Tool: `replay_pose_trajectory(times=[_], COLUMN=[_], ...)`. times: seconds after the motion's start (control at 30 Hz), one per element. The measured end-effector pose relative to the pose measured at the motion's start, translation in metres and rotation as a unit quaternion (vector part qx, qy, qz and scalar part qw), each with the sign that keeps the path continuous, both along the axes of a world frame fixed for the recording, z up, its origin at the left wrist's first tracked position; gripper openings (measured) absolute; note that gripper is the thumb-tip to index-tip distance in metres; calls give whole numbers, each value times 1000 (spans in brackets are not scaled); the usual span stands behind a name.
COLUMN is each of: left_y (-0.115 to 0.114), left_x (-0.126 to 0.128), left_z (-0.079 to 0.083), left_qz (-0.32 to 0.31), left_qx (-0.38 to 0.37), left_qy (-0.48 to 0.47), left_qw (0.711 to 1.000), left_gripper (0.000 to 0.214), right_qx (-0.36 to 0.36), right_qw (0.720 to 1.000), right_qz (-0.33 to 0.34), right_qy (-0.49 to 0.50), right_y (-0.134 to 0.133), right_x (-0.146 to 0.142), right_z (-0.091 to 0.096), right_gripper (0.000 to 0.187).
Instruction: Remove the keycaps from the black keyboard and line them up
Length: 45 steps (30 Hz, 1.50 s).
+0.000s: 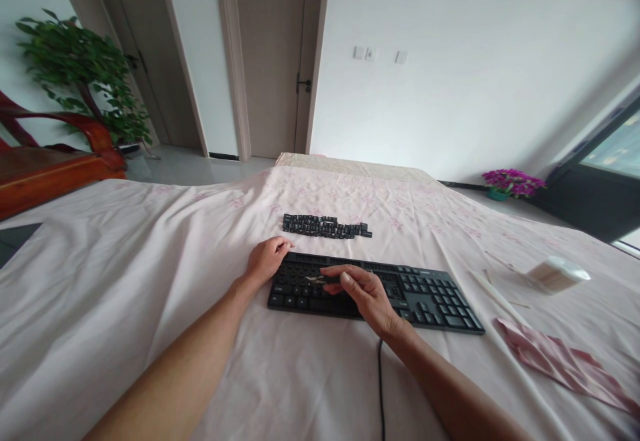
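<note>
While right hand (367,294) pinches a slim tool (315,279): work gently into keyboard (450,301) beneath.
Left hand (267,259): fingers curled together.

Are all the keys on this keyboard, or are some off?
Some are off: loose keys lie on the cloth beyond the keyboard, which shows bare sockets. The number-pad keys are on.

No text legible. Keyboard (413,287): pale key markings, small mark on far edge, unreadable. Loose keys (320,226): markings too small.
</note>
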<state>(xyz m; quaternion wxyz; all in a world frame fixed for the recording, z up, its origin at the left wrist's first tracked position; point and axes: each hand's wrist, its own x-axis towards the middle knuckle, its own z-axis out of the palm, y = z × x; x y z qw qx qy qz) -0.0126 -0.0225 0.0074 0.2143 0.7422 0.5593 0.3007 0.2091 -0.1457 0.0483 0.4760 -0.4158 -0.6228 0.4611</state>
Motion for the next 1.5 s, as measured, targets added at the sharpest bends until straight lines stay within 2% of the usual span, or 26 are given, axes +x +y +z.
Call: replay_pose_trajectory(times=[0.17, 0.37, 0.57, 0.87, 0.97, 1.03, 1.13, 1.27, 1.37, 1.5], left_y=[-1, 1, 1, -1, -1, -1, 0, 0, 0, 2], left_x=[1, -1, -1, 0, 0, 1, 1, 2, 3, 3], left_z=[3, -2, -2, 0, 1, 1, 1, 2, 2, 1], left_qz=[11, -2, -2, -6, -4, -4, -7, -6, -3, -3], left_qx=[-11, 4, 8, 9, 3, -4, -3, -9, -17, -27], left_qy=[2, -3, -5, -8, -13, -13, -22, -30, -36, -40], left_qw=[1000, 1000, 1000, 1000, 1000, 1000, 1000, 999, 999, 999], left_gripper=[28, 28, 29, 28, 28, 27, 27, 27, 26, 26], right_qx=[-13, -22, -25, -20, -8, 9, 45, 88, 114, 80], right_qw=[1000, 998, 996, 994, 997, 999, 991, 970, 954, 946], right_qz=[25, 39, 81, 89, 55, -11, -121, -226, -276, -313], right_qy=[14, 35, 39, 62, 56, 40, 21, 18, -4, -36], right_y=[1, -1, 0, -4, -4, 1, 22, 76, 123, 169], right_x=[-6, -11, -17, -22, -19, -11, 11, 41, 53, 53], right_z=[-2, 0, 0, 4, 9, 15, 28, 39, 36, 21], right_gripper=[35, 33, 33, 32, 33, 34, 36, 42, 45, 44])
